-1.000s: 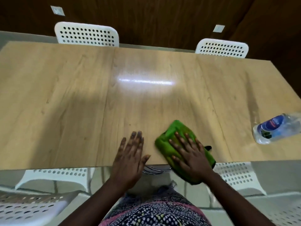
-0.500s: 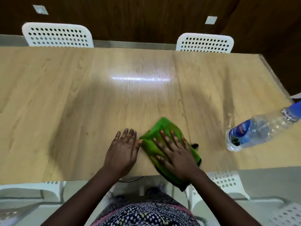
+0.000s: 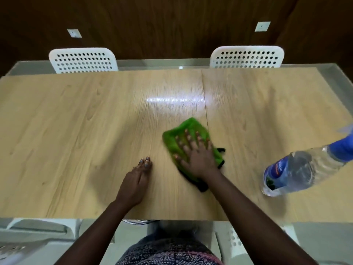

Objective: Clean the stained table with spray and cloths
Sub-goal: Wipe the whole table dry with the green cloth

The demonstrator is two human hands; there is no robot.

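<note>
**Ana:** What was lowest in the frame?

**Ben:** A patterned top, at the bottom middle. Two bare arms went up from there onto the wooden table.

**Ana:** What did the left hand do?

**Ben:** It lay flat on the wood, a little below the middle of the frame. Its fingers were straight and close together. It held nothing.

**Ana:** And the right hand?

**Ben:** It pressed down on the green cloth, just right of the middle. Its fingers were spread apart and flat on top of the cloth. A dark edge of the cloth stuck out under the wrist.

**Ana:** Where was the spray?

**Ben:** A clear spray bottle with a blue top sat at the right edge of the frame, well apart from the cloth.

**Ana:** What was farthest away?

**Ben:** Two white chairs with holes, one at the upper left and one at the upper right, behind the table. A dark wood wall was at the top.
</note>
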